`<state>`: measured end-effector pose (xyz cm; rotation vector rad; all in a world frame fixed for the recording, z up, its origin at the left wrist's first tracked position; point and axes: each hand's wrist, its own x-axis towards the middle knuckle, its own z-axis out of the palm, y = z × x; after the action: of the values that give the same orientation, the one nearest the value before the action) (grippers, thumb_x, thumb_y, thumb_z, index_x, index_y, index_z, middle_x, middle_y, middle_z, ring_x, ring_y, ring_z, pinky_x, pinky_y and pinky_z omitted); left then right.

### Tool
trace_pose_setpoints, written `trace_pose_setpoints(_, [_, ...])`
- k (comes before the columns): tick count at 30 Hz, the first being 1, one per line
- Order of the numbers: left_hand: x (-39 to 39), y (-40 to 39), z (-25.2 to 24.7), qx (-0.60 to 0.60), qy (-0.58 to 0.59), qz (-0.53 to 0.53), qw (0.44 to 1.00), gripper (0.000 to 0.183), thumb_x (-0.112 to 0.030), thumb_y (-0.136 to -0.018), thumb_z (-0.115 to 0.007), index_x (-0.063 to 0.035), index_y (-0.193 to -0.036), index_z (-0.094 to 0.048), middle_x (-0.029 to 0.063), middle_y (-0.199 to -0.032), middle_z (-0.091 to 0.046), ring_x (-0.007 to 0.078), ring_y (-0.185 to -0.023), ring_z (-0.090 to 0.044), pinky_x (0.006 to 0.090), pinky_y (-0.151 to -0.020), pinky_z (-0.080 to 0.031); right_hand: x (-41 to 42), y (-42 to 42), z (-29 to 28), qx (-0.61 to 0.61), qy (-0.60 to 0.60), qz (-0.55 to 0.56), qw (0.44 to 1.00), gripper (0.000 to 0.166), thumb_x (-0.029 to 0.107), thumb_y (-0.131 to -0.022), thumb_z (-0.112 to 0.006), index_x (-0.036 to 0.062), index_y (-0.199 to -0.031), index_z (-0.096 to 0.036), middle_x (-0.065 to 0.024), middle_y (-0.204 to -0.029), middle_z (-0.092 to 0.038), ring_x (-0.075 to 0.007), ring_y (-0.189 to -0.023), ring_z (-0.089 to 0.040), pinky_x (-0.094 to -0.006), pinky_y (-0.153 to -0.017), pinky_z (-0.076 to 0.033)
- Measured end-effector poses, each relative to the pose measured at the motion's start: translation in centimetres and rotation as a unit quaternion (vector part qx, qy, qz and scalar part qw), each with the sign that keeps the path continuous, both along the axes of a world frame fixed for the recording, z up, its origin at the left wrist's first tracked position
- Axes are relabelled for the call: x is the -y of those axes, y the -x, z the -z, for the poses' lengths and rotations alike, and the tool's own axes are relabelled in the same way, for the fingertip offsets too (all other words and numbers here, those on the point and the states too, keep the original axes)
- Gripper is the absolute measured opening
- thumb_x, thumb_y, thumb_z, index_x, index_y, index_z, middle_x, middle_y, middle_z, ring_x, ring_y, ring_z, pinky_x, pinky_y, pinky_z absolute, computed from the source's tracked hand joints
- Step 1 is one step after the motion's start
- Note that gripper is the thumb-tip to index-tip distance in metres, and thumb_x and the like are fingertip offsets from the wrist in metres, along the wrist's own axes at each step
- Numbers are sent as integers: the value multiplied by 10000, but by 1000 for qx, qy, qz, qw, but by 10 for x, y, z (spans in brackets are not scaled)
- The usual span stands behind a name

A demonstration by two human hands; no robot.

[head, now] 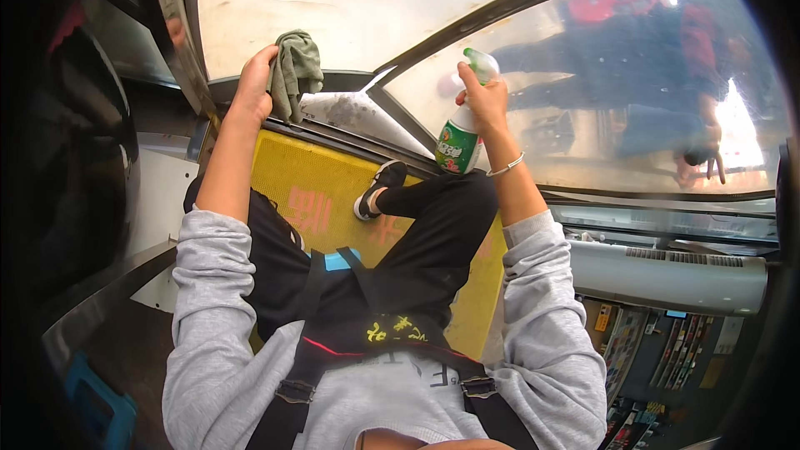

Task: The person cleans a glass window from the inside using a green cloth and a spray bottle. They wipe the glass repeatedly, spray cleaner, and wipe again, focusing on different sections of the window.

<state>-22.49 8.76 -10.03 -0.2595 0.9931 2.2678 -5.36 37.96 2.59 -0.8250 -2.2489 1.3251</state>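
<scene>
I hold a grey-green cloth (295, 75) in my left hand (255, 84), pinched at its side so that it hangs in folds. My right hand (484, 100) grips a spray bottle (458, 144) with a green and white trigger head and a green label. The bottle stands upright near my raised knee, its head close to a glossy panel (631, 87) in a dark frame. Beyond the cloth lies a pale, stained panel (312, 6). A small white triangular surface with grey stains (350, 111) shows between the two hands.
A yellow mat (300, 169) with pink characters lies beneath my legs. A white wall-type air conditioner (662, 275) is at the right, with stocked racks (681, 350) past it. A large shiny black curved object (69, 156) fills the left. A blue plastic stool (103, 406) stands lower left.
</scene>
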Motion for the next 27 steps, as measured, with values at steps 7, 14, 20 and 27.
trace_pose_setpoints(7, [2,0,0,-6,-1,10,1000,258,-227,-967,-449,-61,-998,-644,58,-961,-680,169,-883,-641,328,-828,-516,0,13,47,1,26,16,1000,277,246,-823,-720,-12,-914,-675,-43,-614,-599,-127,-425,-555,-279,-418,-419])
trace_pose_setpoints(14, [5,4,4,-9,-11,1,1000,254,-225,-963,-465,-55,-1005,-649,57,-966,-686,166,-882,-643,321,-831,-514,-11,25,74,89,-61,54,993,338,337,-830,-688,0,-848,-681,-77,-510,-608,-166,-425,-583,-309,-487,-471])
trace_pose_setpoints(20, [1,-2,-8,-5,-14,-28,999,229,-180,-930,-484,-33,-944,-660,58,-916,-681,154,-827,-636,305,-775,-512,-14,23,85,90,-41,32,995,355,341,-808,-703,-13,-833,-683,-102,-503,-604,-187,-436,-597,-315,-488,-476])
trace_pose_setpoints(27, [5,0,-4,-5,1,-14,1000,235,-203,-957,-471,-57,-1012,-647,43,-958,-675,145,-883,-635,304,-830,-510,-3,19,112,177,-21,27,984,305,251,-788,-744,-39,-800,-649,-84,-679,-624,-152,-408,-551,-313,-372,-409])
